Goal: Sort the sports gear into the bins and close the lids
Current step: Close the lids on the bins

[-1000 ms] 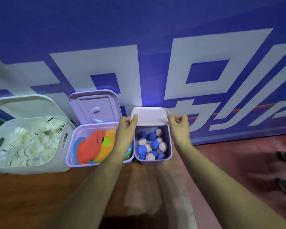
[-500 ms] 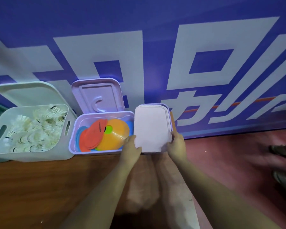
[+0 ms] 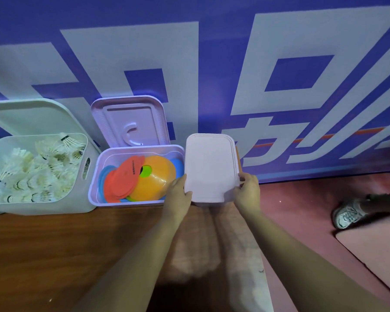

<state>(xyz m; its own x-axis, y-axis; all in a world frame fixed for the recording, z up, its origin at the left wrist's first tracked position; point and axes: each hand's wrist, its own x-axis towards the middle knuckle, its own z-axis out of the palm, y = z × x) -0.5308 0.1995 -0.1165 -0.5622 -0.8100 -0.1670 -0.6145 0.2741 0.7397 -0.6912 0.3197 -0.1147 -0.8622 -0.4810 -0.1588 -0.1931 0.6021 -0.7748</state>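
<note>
**Hands on the pale lid of the small bin**

From my seat at the head feed, the pale lid lies flat over the small bin, covering it so I cannot see inside. My left hand grips the lid's near left corner, fingers curled at the edge. My right hand grips the near right corner the same way, thumb on top. The bin sits on a brown wooden surface against a blue and white wall banner.

Touching its left side is a purple bin. It is open, with its purple lid propped upright behind it. Inside lie flat marker discs: an orange disc and a red disc, with blue ones beneath.

Further left, a white bin holds a heap of shuttlecocks, its white lid tilted back. Off to the right, on the red floor, is a grey shoe.
</note>
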